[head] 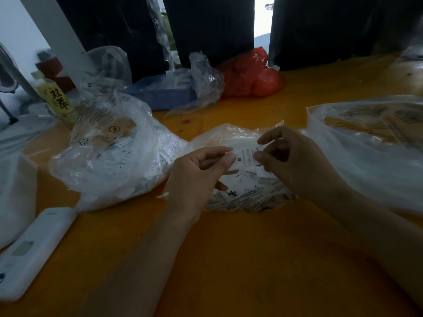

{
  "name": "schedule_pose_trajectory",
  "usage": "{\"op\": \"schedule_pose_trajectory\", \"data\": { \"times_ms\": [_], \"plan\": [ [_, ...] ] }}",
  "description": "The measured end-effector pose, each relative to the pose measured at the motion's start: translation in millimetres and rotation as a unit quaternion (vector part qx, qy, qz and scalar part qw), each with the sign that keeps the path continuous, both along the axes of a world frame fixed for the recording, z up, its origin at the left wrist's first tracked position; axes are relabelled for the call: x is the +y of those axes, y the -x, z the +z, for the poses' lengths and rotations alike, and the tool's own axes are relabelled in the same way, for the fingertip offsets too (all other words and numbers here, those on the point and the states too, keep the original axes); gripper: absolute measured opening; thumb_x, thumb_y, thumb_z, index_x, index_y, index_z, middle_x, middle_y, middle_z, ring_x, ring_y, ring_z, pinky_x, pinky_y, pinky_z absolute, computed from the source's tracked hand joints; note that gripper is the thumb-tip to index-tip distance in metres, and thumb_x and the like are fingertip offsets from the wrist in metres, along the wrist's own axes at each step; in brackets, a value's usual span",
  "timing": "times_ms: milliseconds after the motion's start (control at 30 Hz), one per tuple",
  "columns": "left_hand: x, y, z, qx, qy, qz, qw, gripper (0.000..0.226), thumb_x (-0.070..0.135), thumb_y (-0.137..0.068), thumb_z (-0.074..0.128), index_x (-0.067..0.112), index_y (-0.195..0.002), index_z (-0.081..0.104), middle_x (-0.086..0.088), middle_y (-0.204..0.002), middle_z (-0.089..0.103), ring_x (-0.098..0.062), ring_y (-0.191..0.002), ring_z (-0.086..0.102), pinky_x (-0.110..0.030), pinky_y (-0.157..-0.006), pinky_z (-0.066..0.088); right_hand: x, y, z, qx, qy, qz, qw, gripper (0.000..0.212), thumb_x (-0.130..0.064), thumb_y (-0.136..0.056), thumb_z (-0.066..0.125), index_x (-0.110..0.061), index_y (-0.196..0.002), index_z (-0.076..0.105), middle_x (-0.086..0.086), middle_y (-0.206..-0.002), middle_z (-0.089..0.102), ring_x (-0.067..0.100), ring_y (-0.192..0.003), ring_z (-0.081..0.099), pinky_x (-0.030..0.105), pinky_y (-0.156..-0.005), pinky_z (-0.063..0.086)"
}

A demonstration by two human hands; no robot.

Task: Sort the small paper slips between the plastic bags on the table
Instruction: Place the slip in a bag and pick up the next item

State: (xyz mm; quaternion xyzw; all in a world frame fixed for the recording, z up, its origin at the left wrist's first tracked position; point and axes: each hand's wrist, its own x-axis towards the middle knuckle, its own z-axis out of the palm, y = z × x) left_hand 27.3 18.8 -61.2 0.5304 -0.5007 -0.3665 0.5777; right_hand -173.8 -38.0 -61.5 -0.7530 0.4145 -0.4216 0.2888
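Observation:
A small white paper slip (246, 157) marked with an "M" is stretched between my two hands above the middle plastic bag (247, 195). My left hand (199, 172) pinches its left end and my right hand (290, 159) pinches its right end. The middle bag lies open on the orange table and holds several more printed slips. A larger clear bag (109, 152) full of slips sits to the left. Another clear bag (370, 143) lies to the right, partly behind my right forearm.
A white flat device (34, 250) lies at the near left. A green-labelled bottle (59, 101), a blue tray (160, 92) with crumpled clear plastic, and a red bag (251, 76) stand at the back. Bare orange tabletop (229, 259) shows between my forearms.

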Motion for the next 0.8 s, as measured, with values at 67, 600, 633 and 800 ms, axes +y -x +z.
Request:
{"op": "schedule_pose_trajectory", "data": {
  "times_ms": [67, 600, 633, 800],
  "plan": [
    [1, 0, -1, -0.02, -0.004, -0.003, 1.0, 0.01, 0.025, -0.091, 0.082, 0.029, -0.101, 0.081, 0.006, -0.093, 0.083, -0.016, -0.075, 0.079, -0.025, -0.05, 0.058, 2, -1, 0, -0.01, -0.001, 0.013, 1.0, 0.02, -0.033, -0.092, 0.072, -0.032, -0.107, 0.059, -0.02, -0.085, 0.073, 0.001, -0.075, 0.07, 0.012, -0.067, 0.053],
    [-1, -3, 3, 0.008, -0.042, -0.035, 0.998, 0.013, 0.036, -0.083, 0.082, 0.037, -0.096, 0.083, 0.006, -0.098, 0.082, -0.007, -0.083, 0.077, -0.019, -0.06, 0.057, 10, -9, 1, 0.064, 0.092, 0.061, 0.992, 0.031, -0.029, -0.095, 0.065, -0.037, -0.124, 0.057, -0.021, -0.087, 0.068, -0.003, -0.082, 0.068, 0.014, -0.074, 0.055],
    [-2, -6, 5, -0.018, -0.03, -0.032, 0.999, 0.013, 0.031, -0.087, 0.082, 0.038, -0.098, 0.081, 0.009, -0.099, 0.082, -0.003, -0.083, 0.075, -0.017, -0.063, 0.057, 10, -8, 3, 0.054, 0.089, 0.042, 0.994, 0.031, -0.026, -0.096, 0.065, -0.037, -0.124, 0.058, -0.02, -0.087, 0.069, -0.004, -0.082, 0.067, 0.011, -0.074, 0.054],
    [3, -30, 29, -0.303, 0.187, 0.177, 0.918, 0.022, 0.021, -0.099, 0.071, 0.034, -0.117, 0.07, 0.029, -0.101, 0.069, 0.015, -0.089, 0.067, -0.003, -0.073, 0.052, 2, 14, 27, 0.032, 0.107, -0.091, 0.99, 0.03, -0.034, -0.1, 0.06, -0.027, -0.129, 0.06, -0.023, -0.087, 0.062, -0.009, -0.072, 0.062, -0.001, -0.061, 0.044]
  ]
}}
